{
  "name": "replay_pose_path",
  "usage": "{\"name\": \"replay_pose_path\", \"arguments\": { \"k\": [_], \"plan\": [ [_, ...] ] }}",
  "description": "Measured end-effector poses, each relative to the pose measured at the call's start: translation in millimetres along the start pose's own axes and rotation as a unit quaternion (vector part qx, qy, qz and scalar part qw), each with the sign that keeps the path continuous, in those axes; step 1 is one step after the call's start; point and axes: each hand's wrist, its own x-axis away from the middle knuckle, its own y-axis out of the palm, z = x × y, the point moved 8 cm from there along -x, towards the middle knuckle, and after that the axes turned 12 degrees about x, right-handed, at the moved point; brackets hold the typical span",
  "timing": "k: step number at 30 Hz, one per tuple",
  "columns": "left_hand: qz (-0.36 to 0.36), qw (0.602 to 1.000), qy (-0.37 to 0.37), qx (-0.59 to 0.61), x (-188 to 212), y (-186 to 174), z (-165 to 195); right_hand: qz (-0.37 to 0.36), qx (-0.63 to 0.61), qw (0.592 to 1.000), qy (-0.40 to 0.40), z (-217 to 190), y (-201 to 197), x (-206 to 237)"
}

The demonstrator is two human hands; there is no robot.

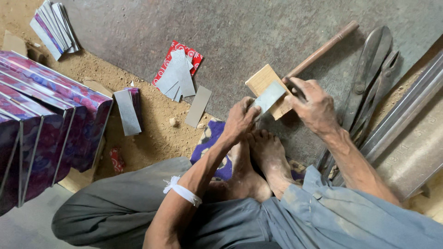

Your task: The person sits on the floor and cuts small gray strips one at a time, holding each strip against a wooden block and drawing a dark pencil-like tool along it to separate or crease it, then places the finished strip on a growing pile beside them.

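My left hand pinches the lower end of a small grey metal strip that lies across the head of a wooden mallet. My right hand grips the mallet where its brown handle meets the head. Both hands work just above my bare feet, over a large grey metal sheet on the floor.
Big metal shears lie to the right, beside a long steel bar. Cut grey metal pieces rest on a red patterned sheet, more strips lie on the sandy floor, and purple floral boxes stack at left.
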Motion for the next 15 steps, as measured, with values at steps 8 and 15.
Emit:
{"name": "replay_pose_path", "arguments": {
  "k": [8, 15],
  "plan": [
    [0.051, 0.997, 0.009, -0.048, -15, 8, -25, 0.099, -0.009, 0.988, -0.116, -24, -47, 24],
    [0.059, 0.997, 0.015, -0.042, -11, 6, -20, 0.023, 0.110, 0.963, -0.245, -43, -9, 32]
  ]
}}
